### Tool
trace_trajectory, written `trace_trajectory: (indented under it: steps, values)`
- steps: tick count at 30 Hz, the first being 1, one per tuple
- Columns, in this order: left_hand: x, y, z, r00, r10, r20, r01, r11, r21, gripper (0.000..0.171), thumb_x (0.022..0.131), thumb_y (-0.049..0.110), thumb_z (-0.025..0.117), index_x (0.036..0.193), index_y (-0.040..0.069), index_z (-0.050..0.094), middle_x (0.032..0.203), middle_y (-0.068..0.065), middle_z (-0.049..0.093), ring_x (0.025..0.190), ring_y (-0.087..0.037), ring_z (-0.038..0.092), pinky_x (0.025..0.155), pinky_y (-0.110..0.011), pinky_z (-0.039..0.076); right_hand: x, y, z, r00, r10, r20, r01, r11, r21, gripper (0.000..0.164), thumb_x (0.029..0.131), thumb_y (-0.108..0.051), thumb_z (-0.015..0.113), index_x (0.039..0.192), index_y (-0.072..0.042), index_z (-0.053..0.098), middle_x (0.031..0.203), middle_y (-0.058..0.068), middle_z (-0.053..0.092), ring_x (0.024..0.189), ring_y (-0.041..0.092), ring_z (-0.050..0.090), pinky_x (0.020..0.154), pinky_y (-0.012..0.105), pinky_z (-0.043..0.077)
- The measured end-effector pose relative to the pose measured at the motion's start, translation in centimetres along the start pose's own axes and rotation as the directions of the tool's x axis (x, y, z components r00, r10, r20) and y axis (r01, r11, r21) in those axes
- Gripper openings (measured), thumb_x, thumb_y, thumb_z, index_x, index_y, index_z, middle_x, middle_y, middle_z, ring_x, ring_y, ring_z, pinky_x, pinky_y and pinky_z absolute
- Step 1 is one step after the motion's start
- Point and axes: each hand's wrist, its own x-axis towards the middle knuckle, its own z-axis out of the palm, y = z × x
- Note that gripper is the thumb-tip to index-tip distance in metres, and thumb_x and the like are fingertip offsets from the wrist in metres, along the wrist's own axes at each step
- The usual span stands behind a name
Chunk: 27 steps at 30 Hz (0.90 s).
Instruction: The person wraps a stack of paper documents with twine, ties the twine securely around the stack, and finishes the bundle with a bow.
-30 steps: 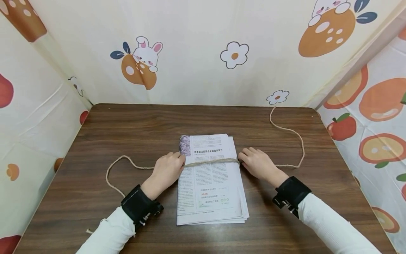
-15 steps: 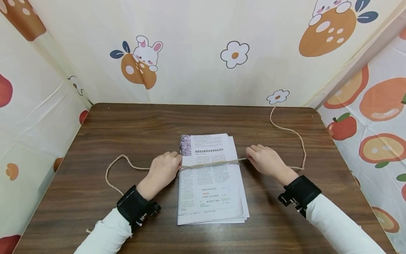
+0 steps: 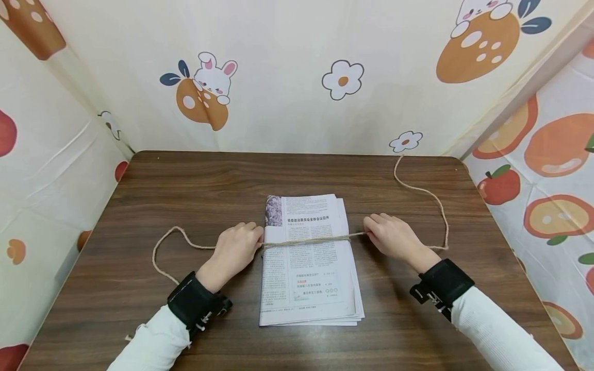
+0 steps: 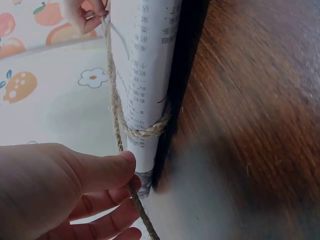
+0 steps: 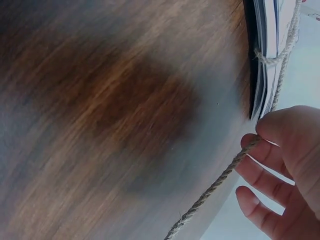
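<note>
Printed cloth [image 3: 278, 118] with fruit, flowers and rabbits rises behind and beside the brown tabletop [image 3: 209, 180]. The newspapers [image 3: 320, 281] lie flat in a stack at the middle of the tabletop, long sides running near to far. The left hand [image 3: 236, 247] is just beside their left edge, pinching the rope between thumb and fingers; the right hand [image 3: 392, 236] pinches it likewise, a little apart from their right edge. A black strap [image 3: 195, 301] circles the left wrist, and another the right. The rope [image 3: 306, 241] runs straight across the newspapers between the hands and bends round both side edges. Its left tail curves towards the left forearm; its right tail reaches the tabletop's far edge.
</note>
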Motion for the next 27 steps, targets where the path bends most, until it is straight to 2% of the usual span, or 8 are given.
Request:
trace_trajectory:
  steps: [9, 14, 21, 27]
  values:
    - [0.5, -0.3, 0.1, 1.000, 0.006, 0.009, -0.006, 1.000, -0.010, 0.022, 0.074, 0.013, 0.076, 0.067, 0.014, 0.055, 0.062, 0.003, 0.046, 0.054, -0.013, 0.044, 0.046, -0.024, 0.034, -0.8, 0.1, 0.1, 0.999, 0.028, 0.035, -0.029, 0.999, 0.025, 0.024, 0.073, -0.002, 0.067, 0.073, -0.012, 0.045, 0.068, 0.000, 0.047, 0.056, 0.015, 0.042, 0.046, 0.025, 0.032]
    - [0.8, -0.4, 0.2, 1.000, 0.005, 0.011, -0.005, 1.000, -0.017, 0.021, 0.076, 0.012, 0.074, 0.067, 0.013, 0.056, 0.062, 0.002, 0.046, 0.054, -0.013, 0.043, 0.046, -0.024, 0.034, -1.1, 0.1, 0.2, 1.000, 0.023, 0.020, -0.024, 0.999, 0.025, 0.024, 0.072, -0.002, 0.067, 0.073, -0.012, 0.045, 0.068, -0.001, 0.046, 0.055, 0.013, 0.040, 0.047, 0.024, 0.031]
    - [0.1, -0.1, -0.2, 1.000, 0.018, -0.006, -0.018, 1.000, -0.026, 0.018, 0.076, 0.011, 0.074, 0.069, 0.012, 0.057, 0.064, 0.001, 0.049, 0.055, -0.013, 0.046, 0.047, -0.024, 0.036, -0.5, 0.4, 0.2, 1.000, 0.018, -0.018, -0.018, 1.000, -0.008, 0.020, 0.073, -0.002, 0.067, 0.076, -0.010, 0.049, 0.069, 0.000, 0.049, 0.058, 0.016, 0.044, 0.048, 0.027, 0.034]
    - [-0.7, 0.7, -0.6, 0.998, 0.059, -0.019, -0.059, 0.998, -0.033, 0.018, 0.077, 0.012, 0.072, 0.068, 0.013, 0.057, 0.062, 0.003, 0.046, 0.054, -0.011, 0.041, 0.046, -0.022, 0.033, 0.8, 0.9, 0.0, 0.999, 0.043, -0.009, -0.043, 0.999, -0.022, 0.015, 0.077, -0.003, 0.065, 0.078, -0.009, 0.052, 0.072, 0.003, 0.052, 0.062, 0.021, 0.049, 0.049, 0.030, 0.038]
